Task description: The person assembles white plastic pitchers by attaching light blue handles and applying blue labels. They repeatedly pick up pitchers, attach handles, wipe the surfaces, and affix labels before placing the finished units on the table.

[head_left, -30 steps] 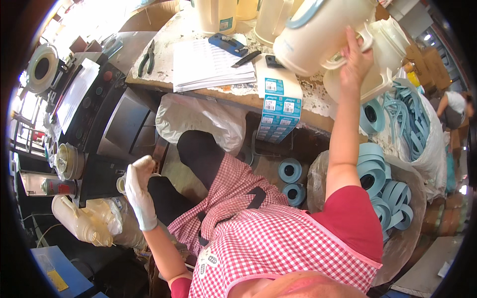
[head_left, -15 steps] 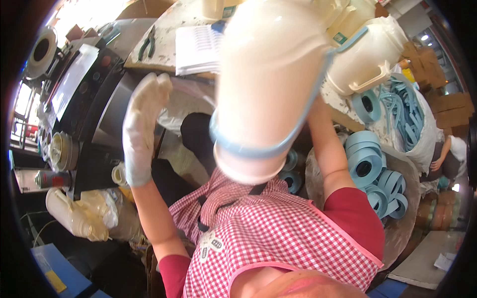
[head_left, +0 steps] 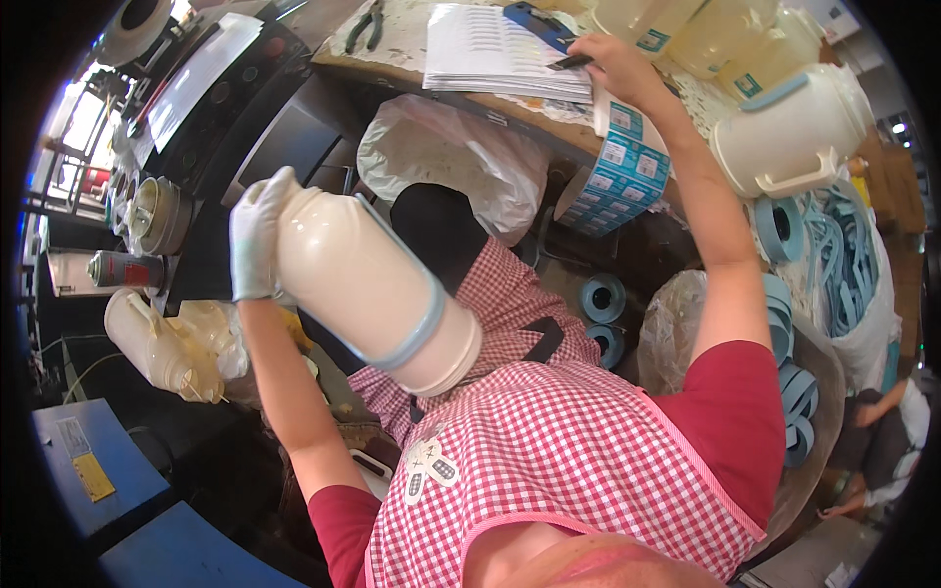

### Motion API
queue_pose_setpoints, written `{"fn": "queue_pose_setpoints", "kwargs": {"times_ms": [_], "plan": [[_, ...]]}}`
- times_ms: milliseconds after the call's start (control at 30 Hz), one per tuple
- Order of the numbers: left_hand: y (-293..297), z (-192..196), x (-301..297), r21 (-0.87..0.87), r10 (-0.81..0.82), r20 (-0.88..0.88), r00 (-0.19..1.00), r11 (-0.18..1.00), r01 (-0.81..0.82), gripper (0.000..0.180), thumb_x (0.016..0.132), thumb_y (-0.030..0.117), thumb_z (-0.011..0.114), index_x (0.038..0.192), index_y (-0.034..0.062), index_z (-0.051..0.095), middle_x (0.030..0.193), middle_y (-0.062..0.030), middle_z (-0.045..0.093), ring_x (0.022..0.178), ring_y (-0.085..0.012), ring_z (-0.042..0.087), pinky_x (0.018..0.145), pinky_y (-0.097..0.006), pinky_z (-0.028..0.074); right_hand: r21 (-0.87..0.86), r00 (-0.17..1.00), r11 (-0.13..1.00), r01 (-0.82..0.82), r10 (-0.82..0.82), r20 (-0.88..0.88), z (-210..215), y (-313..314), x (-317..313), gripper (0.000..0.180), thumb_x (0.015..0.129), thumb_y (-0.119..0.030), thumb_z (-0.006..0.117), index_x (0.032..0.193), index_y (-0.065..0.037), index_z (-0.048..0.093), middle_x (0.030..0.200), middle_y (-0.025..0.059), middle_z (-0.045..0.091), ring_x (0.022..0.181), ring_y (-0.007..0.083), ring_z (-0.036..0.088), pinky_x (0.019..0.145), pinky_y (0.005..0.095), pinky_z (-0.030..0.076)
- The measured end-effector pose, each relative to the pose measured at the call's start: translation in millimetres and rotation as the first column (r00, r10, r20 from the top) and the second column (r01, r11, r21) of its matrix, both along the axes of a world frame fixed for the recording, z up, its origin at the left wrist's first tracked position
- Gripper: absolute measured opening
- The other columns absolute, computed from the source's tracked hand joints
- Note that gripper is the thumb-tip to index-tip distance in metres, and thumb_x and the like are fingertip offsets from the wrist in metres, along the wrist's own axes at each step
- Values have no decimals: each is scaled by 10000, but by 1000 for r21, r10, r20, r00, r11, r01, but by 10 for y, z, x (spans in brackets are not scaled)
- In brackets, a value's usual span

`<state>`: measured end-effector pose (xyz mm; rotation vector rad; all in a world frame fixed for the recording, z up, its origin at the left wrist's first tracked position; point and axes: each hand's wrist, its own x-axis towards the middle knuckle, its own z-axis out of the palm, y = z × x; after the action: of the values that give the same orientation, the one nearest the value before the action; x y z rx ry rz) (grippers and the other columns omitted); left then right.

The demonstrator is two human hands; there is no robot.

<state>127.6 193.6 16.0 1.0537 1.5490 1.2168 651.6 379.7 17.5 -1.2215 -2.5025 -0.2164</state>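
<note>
Cream plastic jug (head_left: 368, 289) with pale blue band now tilted across lap, base toward checked apron (head_left: 549, 461), top in gloved left hand (head_left: 257, 245), fingers closed round its neck. Half a second ago right hand carried it high; handover done. Right hand (head_left: 613, 64) now free, back at table's near edge, fingers pinching dark pen (head_left: 569, 62) beside paper stack (head_left: 505, 49). Label roll (head_left: 622, 167) hangs below the edge.
</note>
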Motion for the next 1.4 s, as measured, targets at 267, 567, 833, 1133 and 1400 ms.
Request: {"fn": "queue_pose_setpoints", "kwargs": {"times_ms": [267, 567, 833, 1133, 1400], "plan": [[132, -749, -115, -201, 90, 44, 995, 976, -80, 342, 975, 373, 746, 993, 32, 739, 891, -37, 714, 752, -111, 668, 701, -271, 541, -99, 957, 992, 81, -105, -272, -134, 231, -457, 255, 980, -267, 597, 1106, -85, 723, 1071, 176, 734, 1013, 389, 691, 882, 459, 551], [275, -918, -147, -208, 94, 46, 995, 975, -82, 338, 982, 368, 743, 1005, 30, 739, 876, -31, 713, 739, -106, 668, 696, -263, 542, -71, 865, 868, 491, -496, -81, -367, 230, -1077, 375, 1031, -474, 554, 981, -107, 611, 848, 118, 741, 813, 371, 719, 693, 496, 540], [239, -1025, -259, -66, 85, -105, 991, 994, -92, 478, 943, 451, 775, 1082, -6, 766, 977, -61, 755, 899, -122, 670, 842, -279, 532, 8, 928, 933, 359, -356, -111, -532, 447, -961, 495, 967, -612, 619, 948, -118, 642, 830, 124, 731, 779, 375, 707, 676, 486, 521], [-1222, -822, 128, 365, 234, -179, 956, 918, -156, 207, 1059, 152, 618, 1078, 17, 774, 1483, -183, 592, 1308, -249, 604, 1087, -350, 480, -656, 694, 601, -457, -220, -685, -397, -1660, -2553, 337, 876, -319, 888, 862, -57, 676, 749, -68, 592, 717, 30, 513, 654, 217, 424], [-1303, -750, 440, 305, 244, -307, 920, 941, -147, 188, 895, 169, 766, 895, -19, 753, 1529, -233, 547, 1402, -353, 547, 1140, -416, 445, -692, 788, 568, -445, -119, -605, -680, -1882, -2875, 413, 869, -376, 869, 820, -39, 635, 741, -55, 543, 719, 55, 479, 660, 238, 403]]}}
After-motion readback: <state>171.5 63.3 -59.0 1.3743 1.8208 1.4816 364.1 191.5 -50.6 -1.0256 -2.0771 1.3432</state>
